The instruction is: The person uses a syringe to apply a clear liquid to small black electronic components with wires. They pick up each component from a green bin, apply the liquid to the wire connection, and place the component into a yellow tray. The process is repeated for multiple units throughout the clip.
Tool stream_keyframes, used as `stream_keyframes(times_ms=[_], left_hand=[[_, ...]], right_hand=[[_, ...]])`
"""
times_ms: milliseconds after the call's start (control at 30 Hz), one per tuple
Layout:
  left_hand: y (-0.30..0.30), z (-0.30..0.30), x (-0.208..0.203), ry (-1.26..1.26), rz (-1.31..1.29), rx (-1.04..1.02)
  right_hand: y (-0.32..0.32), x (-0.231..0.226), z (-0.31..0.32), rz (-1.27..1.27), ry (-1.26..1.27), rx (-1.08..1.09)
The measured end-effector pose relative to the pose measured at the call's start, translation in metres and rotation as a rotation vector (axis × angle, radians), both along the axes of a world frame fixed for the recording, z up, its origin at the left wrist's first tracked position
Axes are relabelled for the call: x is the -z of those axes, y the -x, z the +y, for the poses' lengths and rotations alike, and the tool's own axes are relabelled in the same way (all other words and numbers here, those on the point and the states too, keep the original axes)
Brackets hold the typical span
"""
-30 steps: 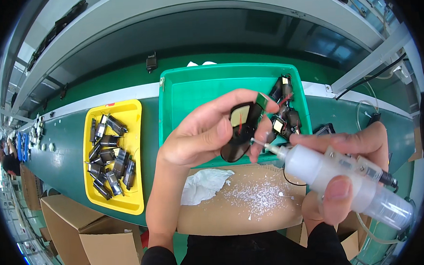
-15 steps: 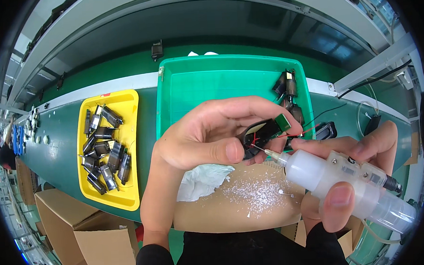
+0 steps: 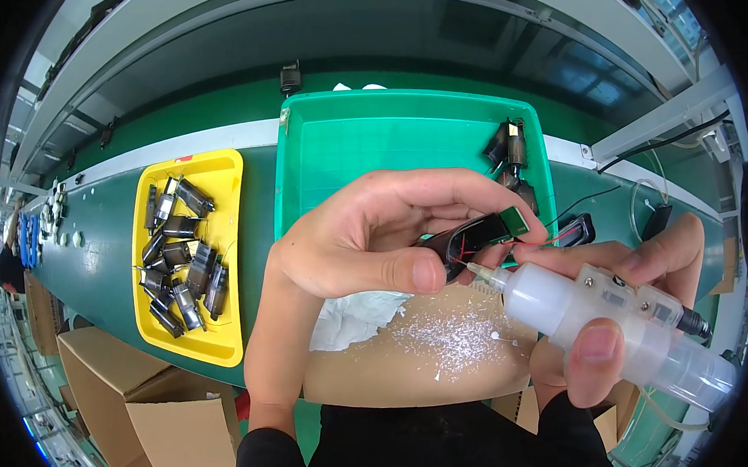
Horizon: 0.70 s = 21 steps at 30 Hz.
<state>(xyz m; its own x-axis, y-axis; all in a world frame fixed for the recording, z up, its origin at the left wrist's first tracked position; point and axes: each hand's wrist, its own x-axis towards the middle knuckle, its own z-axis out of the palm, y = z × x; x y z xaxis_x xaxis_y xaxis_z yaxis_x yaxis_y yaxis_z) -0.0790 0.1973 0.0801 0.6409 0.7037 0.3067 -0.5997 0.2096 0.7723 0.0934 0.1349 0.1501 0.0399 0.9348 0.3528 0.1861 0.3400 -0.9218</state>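
My left hand (image 3: 362,238) is closed around a small black plastic casing (image 3: 473,236), pinched between thumb and curled fingers. A little green circuit board (image 3: 514,221) sits at the casing's right end, and thin red wires (image 3: 465,248) show at its open side. In my right hand (image 3: 663,254) lies a thick translucent dispensing syringe (image 3: 552,301), with the thumb on its near side and fingers along the far side. Its needle tip points left and meets the casing's near edge beside my left thumb; whether it touches is too small to tell.
A yellow tray (image 3: 233,265) at left holds several dark casings. Behind my hands, a green tray (image 3: 368,96) has more at its right end. Crumpled white tissue (image 3: 353,320) and white specks lie on a brown surface (image 3: 397,383). Cardboard boxes (image 3: 182,434) stand lower left; a person (image 3: 7,268) is far left.
The casing and its circuit board have shifted slightly to the right in my left hand's grip. The needle now sits at the casing's edge rather than over its open side.
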Motion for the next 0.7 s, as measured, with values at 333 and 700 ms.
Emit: stream_keyframes(times_ms=[333,700], left_hand=[[0.0001,0.0002,0.0049,-0.03,-0.041,0.01],[0.0019,0.0005,0.0031,-0.02,-0.015,0.015]], right_hand=[[0.0014,-0.0008,-0.0025,-0.006,0.009,-0.009],[0.0015,-0.0025,-0.0036,-0.004,0.014,-0.016]])
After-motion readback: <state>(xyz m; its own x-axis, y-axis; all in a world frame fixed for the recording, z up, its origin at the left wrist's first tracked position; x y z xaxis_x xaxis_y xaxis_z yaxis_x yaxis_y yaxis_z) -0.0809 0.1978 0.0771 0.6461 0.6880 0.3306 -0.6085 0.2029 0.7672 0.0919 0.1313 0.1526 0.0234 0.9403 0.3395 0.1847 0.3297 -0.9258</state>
